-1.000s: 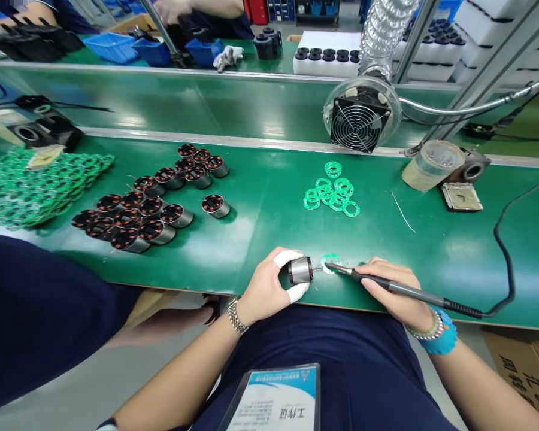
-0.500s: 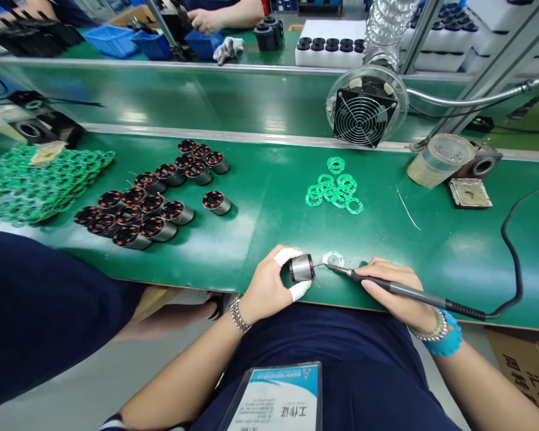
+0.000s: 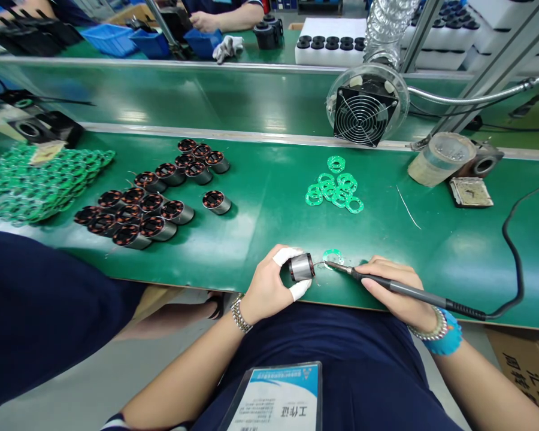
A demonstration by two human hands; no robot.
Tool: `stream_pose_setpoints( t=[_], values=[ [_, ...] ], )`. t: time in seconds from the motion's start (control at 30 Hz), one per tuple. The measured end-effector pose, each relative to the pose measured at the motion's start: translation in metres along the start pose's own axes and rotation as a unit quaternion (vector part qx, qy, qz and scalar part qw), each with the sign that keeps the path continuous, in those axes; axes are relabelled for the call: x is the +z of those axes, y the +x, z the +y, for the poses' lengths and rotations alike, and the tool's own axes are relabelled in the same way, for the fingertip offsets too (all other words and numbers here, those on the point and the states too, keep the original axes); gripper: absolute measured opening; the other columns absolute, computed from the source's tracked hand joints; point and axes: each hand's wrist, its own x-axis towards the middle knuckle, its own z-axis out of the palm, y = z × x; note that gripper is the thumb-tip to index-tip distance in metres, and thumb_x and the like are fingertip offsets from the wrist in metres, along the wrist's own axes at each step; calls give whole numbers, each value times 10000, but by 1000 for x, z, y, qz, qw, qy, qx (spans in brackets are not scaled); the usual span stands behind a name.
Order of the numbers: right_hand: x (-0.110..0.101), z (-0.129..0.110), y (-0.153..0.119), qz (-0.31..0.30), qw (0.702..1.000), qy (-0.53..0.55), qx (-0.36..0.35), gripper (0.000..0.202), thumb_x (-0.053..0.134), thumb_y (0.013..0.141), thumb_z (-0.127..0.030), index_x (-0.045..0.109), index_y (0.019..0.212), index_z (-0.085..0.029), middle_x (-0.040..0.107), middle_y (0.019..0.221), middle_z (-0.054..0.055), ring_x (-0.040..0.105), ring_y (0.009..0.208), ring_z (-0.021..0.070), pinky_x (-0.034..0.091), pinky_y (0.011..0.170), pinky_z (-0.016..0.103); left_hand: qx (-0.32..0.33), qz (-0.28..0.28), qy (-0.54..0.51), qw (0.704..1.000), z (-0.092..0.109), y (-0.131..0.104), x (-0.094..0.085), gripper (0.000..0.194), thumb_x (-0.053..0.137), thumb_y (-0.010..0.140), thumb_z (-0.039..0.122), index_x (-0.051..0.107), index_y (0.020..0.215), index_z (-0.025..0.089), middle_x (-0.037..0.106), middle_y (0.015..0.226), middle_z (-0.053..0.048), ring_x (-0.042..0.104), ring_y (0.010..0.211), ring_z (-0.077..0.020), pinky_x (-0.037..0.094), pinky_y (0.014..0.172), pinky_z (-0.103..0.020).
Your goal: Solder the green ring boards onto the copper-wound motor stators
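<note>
Head view: soldering iron (image 3: 415,290) slants crosswise, tip pointing left.

A factory workshop: 2 long green benches (image 3: 269,185), a fan (image 3: 362,117) under a foil duct (image 3: 388,27), blue bins (image 3: 110,41), a soldering iron (image 3: 422,294).

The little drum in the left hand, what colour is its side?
The drum has a silver-grey side, best seen in the head view.

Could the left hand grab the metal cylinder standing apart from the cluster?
Probably not now: the left hand grips another cylinder, though the way to the lone cylinder looks free, only green bench between.
</note>
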Motion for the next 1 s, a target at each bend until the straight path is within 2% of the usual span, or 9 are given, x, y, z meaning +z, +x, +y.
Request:
stream_pose_setpoints(
  t=[0.47,0.63,0.9,1.0],
  values=[
    [3,1,-2,-8,1000,27,-7,158,562,820,-166,674,931,-180,672,771,47,610,716,157,484,662,294,5,4,32,999,0,-2,5,413,664,651,205,511,1032,154,565,956,-77,571,869,-197,484,781,-340],
    [-1,2,-3,25,999,29,3,156,574,816,-172,658,945,-198,678,816,35,615,737,151,491,675,281,6,1,35,999,-1,0,5,412,663,649,202,510,1030,162,565,955,-74,572,871,-200,484,780,-344],
    [2,4,-4,69,997,-44,-7,177,598,811,-220,642,982,-205,695,883,45,650,797,168,520,713,274,3,1,32,999,-1,-2,5,410,659,651,210,507,1030,171,566,951,-73,573,870,-205,485,782,-354],
    [5,5,-6,79,996,-41,-9,188,570,832,-208,619,1014,-212,696,794,18,659,704,140,528,666,243,-1,-1,29,1000,0,-2,4,408,658,649,207,507,1026,176,567,955,-72,573,872,-206,485,785,-357]
  ],
)
